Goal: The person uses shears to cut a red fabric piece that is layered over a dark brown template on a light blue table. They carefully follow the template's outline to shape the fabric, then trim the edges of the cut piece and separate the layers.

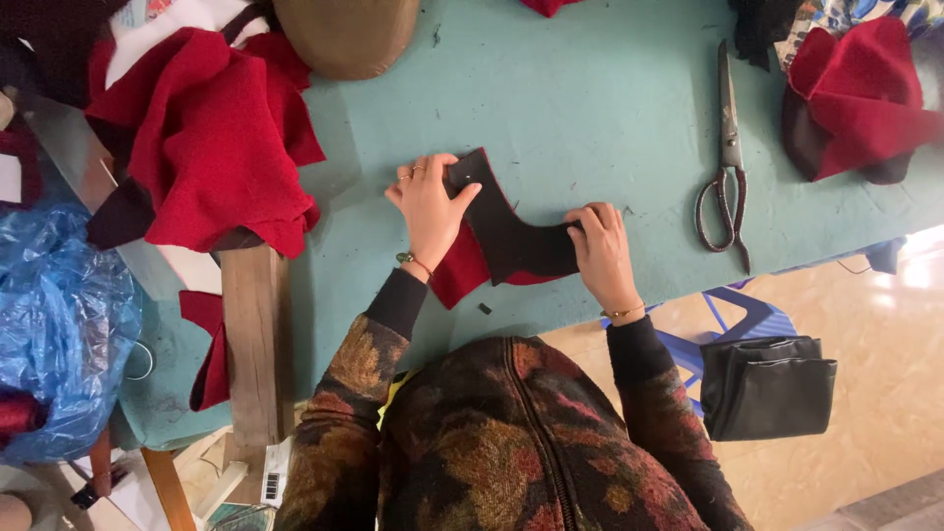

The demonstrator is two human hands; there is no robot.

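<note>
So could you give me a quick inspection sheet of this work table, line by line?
Surface: teal table, a few small scraps on it.
Job's things: curved dark cut piece lying over a red piece.
Clutter: scissors, red fabric heap, second red heap, blue plastic bag, brown rounded thing.
Grips: left hand and right hand press flat on the dark piece's ends.
Cables: nothing seen.
Surroundings: blue stool, folded dark material, pale floor.
</note>
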